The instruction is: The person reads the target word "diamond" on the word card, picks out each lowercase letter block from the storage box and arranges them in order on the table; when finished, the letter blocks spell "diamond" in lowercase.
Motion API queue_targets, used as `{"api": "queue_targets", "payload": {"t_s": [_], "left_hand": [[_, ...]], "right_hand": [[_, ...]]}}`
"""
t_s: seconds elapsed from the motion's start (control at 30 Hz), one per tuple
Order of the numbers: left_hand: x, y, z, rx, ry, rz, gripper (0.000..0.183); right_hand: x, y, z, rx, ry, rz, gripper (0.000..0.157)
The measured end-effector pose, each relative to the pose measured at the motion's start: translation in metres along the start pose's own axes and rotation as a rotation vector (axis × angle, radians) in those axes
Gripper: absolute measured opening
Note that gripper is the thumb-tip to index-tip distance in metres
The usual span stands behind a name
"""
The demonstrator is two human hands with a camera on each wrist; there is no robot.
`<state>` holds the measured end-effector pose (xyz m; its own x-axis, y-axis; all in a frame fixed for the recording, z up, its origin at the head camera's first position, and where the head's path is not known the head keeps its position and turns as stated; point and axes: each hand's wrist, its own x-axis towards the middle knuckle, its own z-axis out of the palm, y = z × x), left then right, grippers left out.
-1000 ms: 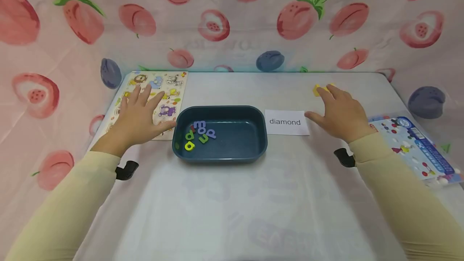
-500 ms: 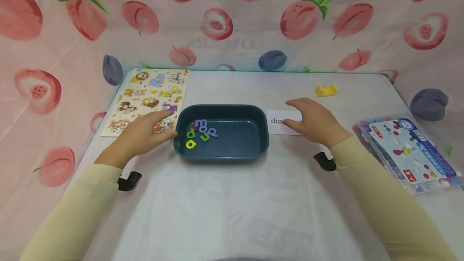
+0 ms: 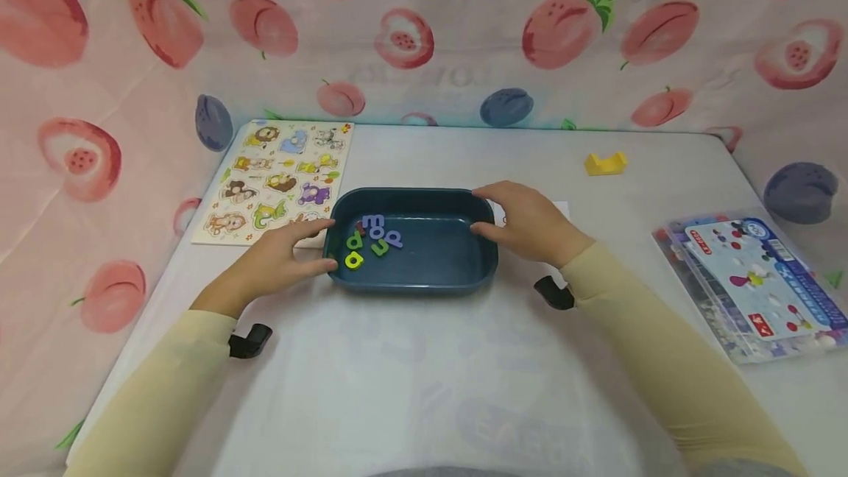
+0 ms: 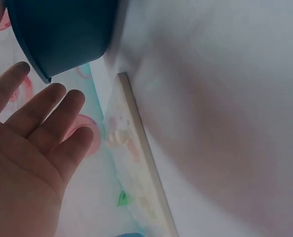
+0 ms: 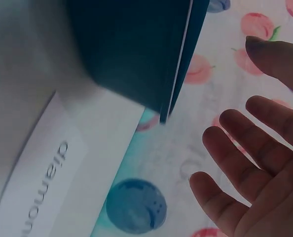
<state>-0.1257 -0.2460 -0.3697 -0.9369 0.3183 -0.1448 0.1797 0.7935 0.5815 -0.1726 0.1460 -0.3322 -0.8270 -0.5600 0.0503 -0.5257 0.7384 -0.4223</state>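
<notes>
A dark teal tray [image 3: 437, 263] stands on the white-covered table. Several small coloured plastic letters [image 3: 375, 235] lie in its left part: purple, green, yellow and a reddish one. My left hand [image 3: 274, 263] is at the tray's left end, thumb and fingers spread beside the rim. At the opposite end, my right hand [image 3: 533, 227] reaches over the right rim. In both wrist views the fingers [image 4: 45, 106] are loosely extended, with a gap between them and the tray wall. Under the right hand lies a white card [image 5: 43, 182] printed "diamond", mostly hidden in the head view.
An animal puzzle board [image 3: 225, 177] lies behind the left hand. A yellow notched block [image 3: 606, 165] sits at the back right. On the far right is a clear plastic box [image 3: 755, 285] with a printed label. A fruit-patterned cloth [image 3: 450, 57] rises behind the table.
My right hand has moved left from near the yellow block, across the card, to the tray's right rim. My left hand has come down from over the puzzle board to the left rim.
</notes>
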Motion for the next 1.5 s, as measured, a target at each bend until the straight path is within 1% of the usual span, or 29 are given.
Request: {"api": "queue_targets", "payload": {"t_s": [0.1,0.2,0.3,0.4,0.53,0.7,0.87,1.0,1.17,1.33,1.5], "left_hand": [[0.000,-0.001,0.004,-0.044,-0.003,-0.012,0.077],[-0.001,-0.003,0.008,-0.084,0.003,-0.008,0.076],[-0.001,-0.004,0.010,-0.125,0.010,-0.006,0.074],[0.000,-0.003,0.013,-0.163,0.006,-0.025,0.073],[0.002,-0.002,0.017,-0.195,-0.005,-0.047,0.074],[0.004,-0.002,0.020,-0.227,-0.007,-0.033,0.076],[0.004,-0.003,0.021,-0.240,-0.004,-0.027,0.078],[0.006,-0.004,0.022,-0.254,-0.004,-0.045,0.083],[0.005,-0.002,0.022,-0.253,-0.010,-0.062,0.088],[0.004,-0.001,0.021,-0.265,-0.012,-0.063,0.089],[0.005,-0.001,0.022,-0.285,-0.016,-0.072,0.091]], "right_hand": [[0.005,-0.008,0.007,0.013,-0.015,-0.048,0.057],[0.010,-0.016,0.015,0.015,-0.020,-0.081,0.057],[0.014,-0.023,0.024,0.022,-0.027,-0.102,0.057],[0.018,-0.031,0.033,0.028,-0.051,-0.117,0.057],[0.025,-0.043,0.045,0.029,-0.088,-0.120,0.058],[0.033,-0.056,0.059,0.053,-0.121,-0.111,0.058],[0.040,-0.064,0.069,0.084,-0.123,-0.112,0.060],[0.044,-0.068,0.074,0.091,-0.121,-0.110,0.061],[0.044,-0.074,0.070,0.088,-0.120,-0.131,0.062],[0.046,-0.084,0.053,0.072,-0.094,-0.182,0.062],[0.053,-0.087,0.041,0.018,-0.115,-0.178,0.061]]}}
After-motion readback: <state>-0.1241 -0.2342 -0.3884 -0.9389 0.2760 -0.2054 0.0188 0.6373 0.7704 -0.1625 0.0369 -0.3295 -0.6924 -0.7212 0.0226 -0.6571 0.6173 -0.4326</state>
